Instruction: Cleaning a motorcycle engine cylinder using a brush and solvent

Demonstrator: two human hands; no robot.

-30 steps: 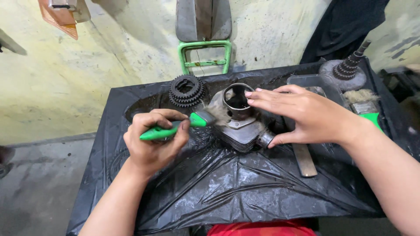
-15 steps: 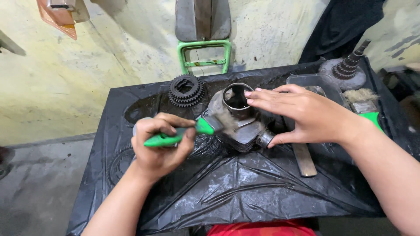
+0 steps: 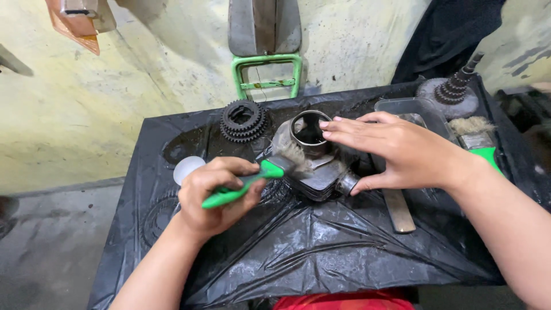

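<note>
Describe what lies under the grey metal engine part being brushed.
The engine part rests on crinkled black plastic sheeting that covers the whole table. The table surface itself is hidden, and the right hand covers the part's right side.

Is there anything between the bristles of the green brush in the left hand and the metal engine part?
Nothing visible: the green-handled brush in the left hand lies with its bristles against the grey metal cylinder part.

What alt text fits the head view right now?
Left hand presses a green-handled brush against a grey metal engine cylinder, steadied by the right hand, on a black plastic-covered table. A dark stacked gear lies behind.
</note>
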